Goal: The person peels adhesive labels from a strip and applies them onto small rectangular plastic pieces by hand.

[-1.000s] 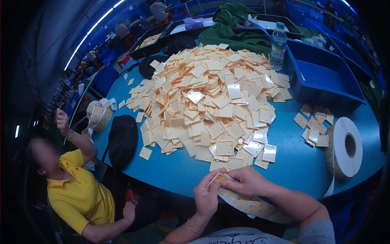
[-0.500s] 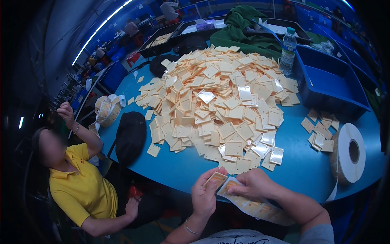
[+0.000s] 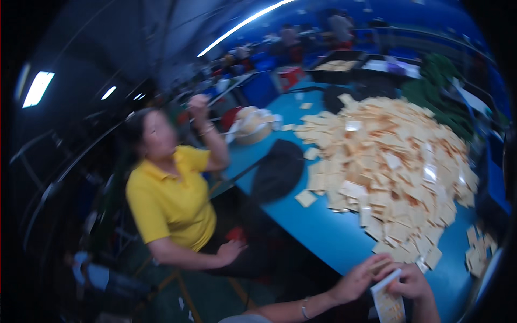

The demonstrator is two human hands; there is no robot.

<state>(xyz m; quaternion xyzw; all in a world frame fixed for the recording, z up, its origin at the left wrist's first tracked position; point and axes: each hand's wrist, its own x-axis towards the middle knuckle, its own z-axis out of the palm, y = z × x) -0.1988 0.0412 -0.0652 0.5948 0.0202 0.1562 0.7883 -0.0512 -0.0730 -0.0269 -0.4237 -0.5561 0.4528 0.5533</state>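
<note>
Pinching left hand [image 3: 353, 282]: fingers curled in with next to no gap, gripping what looks like a single cream tile [image 3: 379, 265], blurred
Cream tile: between the two hands, in front of the near tip of the heap
Right hand [image 3: 413, 281]: thumb and fingers bent together on the upper part of a label strip [image 3: 391, 306], just beside the left fingertips
Label strip: pale with yellow-orange marks, hanging down toward the lower edge of the view
Bracelet [image 3: 305, 308]: around the left wrist
Heap of cream tiles [image 3: 398, 167]: spread over the blue table [image 3: 339, 237], beyond the hands
Loose tile [image 3: 306, 198]: lying flat, left of the heap
Black item [image 3: 277, 171]: soft-looking, near the table's left edge
Roll of labels [image 3: 252, 125]: far left corner of the table
Green cloth [image 3: 437, 99]: behind the heap, crumpled
Co-worker [image 3: 175, 199]: seated at left in a yellow shirt, one hand raised near the roll, the other low at the lap; cannot tell whether the raised hand holds anything
</note>
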